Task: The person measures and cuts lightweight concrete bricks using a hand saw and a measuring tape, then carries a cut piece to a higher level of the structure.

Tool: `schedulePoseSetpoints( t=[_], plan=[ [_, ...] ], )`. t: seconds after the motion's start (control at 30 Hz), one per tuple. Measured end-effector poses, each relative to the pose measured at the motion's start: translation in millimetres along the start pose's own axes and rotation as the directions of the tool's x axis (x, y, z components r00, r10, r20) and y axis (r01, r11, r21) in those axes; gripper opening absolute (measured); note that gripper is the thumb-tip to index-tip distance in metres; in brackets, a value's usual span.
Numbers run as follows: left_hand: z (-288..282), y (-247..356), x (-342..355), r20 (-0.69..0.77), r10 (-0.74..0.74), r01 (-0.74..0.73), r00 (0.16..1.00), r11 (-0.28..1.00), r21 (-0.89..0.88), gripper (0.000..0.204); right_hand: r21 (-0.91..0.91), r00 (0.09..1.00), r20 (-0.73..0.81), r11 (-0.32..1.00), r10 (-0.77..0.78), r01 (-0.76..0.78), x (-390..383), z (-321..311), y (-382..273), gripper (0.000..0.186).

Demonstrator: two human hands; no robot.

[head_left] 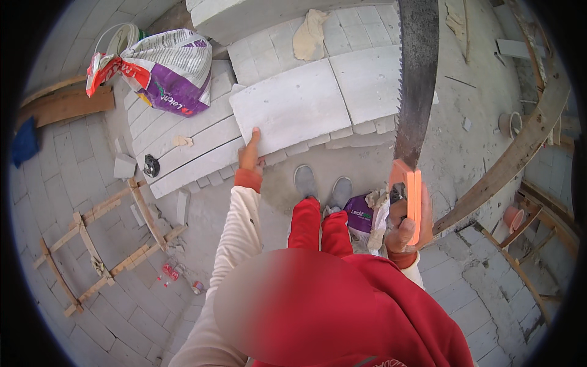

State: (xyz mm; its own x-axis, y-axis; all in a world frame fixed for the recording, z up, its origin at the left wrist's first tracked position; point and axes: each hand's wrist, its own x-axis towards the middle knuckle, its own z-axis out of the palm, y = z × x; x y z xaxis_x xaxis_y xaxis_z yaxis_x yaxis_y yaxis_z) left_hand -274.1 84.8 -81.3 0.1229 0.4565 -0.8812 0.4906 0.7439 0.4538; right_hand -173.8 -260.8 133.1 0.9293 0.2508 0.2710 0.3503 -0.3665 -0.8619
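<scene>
My right hand (408, 229) is closed round the orange handle of a hand saw (417, 85). Its long dark blade points away from me, toothed edge to the left, and passes in front of the right-hand block. My left hand (249, 158) grips the near left edge of a large white building block (293, 107), one digit lying on the top face and the others bent lower down. Right beside that block lies a second white block (367, 82), with a thin dark seam between them. Both rest on a stack of smaller blocks (269, 54).
A white and purple bag (174, 73) stands on the stack at left, near a black tape-like roll (151, 165). Another purple bag (361, 214) lies beside my shoes. A wooden ladder (101, 254) is on the left floor; a long plank (507, 159) curves along the right.
</scene>
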Motion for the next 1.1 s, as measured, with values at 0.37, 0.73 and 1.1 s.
schedulePoseSetpoints(
  t=[0.37, 0.73, 1.1],
  plan=[
    [8, -24, 9, -0.24, -0.019, 0.035, 0.971, 0.998, 0.061, 0.116, 0.01, 0.95, 0.042, 0.951, 0.31, -0.31, -35, 6, 15, 0.065],
    [17, -2, -24, -0.191, 0.39, -0.253, 0.901, 0.828, 0.501, 0.131, 0.0, 0.966, 0.115, 0.973, 0.23, -0.231, -2, -2, 31, 0.054],
    [31, 76, -7, 0.227, 0.707, -0.486, 0.67, 0.186, 0.854, 0.14, 0.272, 0.947, 0.068, 0.908, 0.314, -0.32, 9, 8, 0, 0.066]
  ],
)
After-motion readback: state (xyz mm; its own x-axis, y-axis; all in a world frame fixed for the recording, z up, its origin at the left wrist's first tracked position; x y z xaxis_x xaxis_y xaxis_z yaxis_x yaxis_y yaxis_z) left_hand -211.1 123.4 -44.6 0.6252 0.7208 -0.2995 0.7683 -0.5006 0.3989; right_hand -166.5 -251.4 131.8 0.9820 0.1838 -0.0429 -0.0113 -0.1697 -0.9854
